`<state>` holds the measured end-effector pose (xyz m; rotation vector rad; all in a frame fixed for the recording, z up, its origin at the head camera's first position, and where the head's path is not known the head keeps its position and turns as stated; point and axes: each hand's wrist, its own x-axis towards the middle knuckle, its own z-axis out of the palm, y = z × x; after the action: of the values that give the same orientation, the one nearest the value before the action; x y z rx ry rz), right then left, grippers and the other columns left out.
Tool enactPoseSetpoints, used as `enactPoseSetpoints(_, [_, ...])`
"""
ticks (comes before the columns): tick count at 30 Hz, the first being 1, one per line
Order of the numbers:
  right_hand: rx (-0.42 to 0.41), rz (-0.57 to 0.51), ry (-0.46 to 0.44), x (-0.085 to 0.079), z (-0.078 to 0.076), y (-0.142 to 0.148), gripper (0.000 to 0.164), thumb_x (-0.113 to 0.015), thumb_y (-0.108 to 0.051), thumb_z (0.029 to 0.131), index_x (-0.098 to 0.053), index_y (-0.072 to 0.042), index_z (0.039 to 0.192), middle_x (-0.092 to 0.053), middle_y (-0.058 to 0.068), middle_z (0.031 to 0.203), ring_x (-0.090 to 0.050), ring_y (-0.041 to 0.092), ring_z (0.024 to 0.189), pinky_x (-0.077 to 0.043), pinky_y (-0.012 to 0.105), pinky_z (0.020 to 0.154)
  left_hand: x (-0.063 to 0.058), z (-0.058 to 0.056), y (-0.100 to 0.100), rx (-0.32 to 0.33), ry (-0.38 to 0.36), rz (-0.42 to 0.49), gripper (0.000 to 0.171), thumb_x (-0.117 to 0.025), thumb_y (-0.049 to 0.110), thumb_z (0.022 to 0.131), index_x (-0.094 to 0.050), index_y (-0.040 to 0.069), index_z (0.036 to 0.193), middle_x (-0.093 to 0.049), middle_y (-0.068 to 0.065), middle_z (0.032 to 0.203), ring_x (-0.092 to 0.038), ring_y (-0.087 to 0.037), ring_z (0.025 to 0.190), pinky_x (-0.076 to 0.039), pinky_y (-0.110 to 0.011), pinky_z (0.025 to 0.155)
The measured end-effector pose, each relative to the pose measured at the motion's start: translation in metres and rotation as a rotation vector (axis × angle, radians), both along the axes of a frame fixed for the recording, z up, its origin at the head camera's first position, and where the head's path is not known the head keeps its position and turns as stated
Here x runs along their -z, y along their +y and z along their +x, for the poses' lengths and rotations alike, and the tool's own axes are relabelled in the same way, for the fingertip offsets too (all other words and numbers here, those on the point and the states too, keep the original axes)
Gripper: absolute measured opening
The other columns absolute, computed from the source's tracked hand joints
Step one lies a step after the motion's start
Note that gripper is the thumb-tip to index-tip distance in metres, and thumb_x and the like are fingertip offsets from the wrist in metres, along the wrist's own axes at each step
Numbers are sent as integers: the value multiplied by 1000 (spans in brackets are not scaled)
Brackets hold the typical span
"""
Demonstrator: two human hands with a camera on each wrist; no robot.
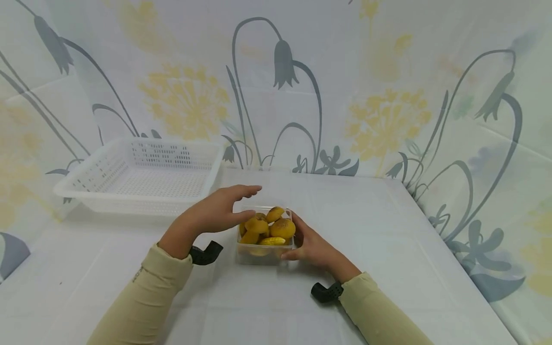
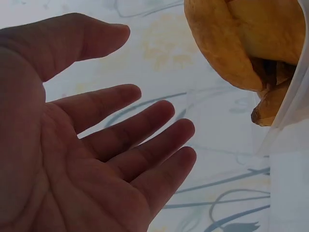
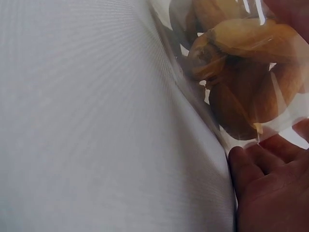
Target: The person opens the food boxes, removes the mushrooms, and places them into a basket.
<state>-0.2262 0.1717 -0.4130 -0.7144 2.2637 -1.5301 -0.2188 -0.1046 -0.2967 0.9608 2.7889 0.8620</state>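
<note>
A transparent plastic box stands on the white-covered table, filled with yellow-brown mushrooms. At its front edge lies a yellow, ridged piece like a small corn cob. My right hand holds the box by its right side, thumb at the front and fingers toward the back. In the right wrist view, fingertips touch the box's lower edge. Above the box's left side hovers my left hand, thumb and fingers spread apart. The left wrist view shows its palm holding nothing, apart from the mushrooms.
A white perforated plastic basket sits at the back left of the table, behind my left forearm. A flower-patterned cloth hangs behind the table and along its sides. Black curved wrist mounts sit on both wrists.
</note>
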Motion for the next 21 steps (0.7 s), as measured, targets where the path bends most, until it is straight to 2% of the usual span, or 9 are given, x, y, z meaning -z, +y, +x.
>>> enactPoseSetpoints(3, [-1,-5,-1,0,0,0,116,-85,-24,73,-5,-22,157,-20,-6,161,-23,18,148,-21,46,120,-1,2,1,41,7,-16,57,-60,30,95,-41,15,147,-51,-9,145,-49,-30,131,-42,-50,107])
enactPoseSetpoints(11, [21,40,10,0,-2,1,113,-85,-29,74,-8,-25,157,-18,-7,161,-21,16,149,-22,46,120,2,1,3,100,-15,-17,51,-63,25,92,-51,14,140,-55,-5,141,-53,-28,126,-46,-47,105])
enactPoseSetpoints(15, [27,44,-3,1,-3,2,112,-85,-30,73,-9,-30,156,-18,-8,161,-22,15,148,-23,45,120,3,1,5,119,-31,-27,48,-63,24,91,-54,13,137,-58,-4,137,-56,-26,123,-47,-45,103])
enactPoseSetpoints(21, [35,52,4,0,0,1,114,-85,-31,73,-8,-28,156,-18,-4,162,-22,19,149,-23,46,120,7,-1,8,133,-59,-20,45,-62,23,90,-59,8,132,-62,-5,131,-60,-20,117,-50,-42,100])
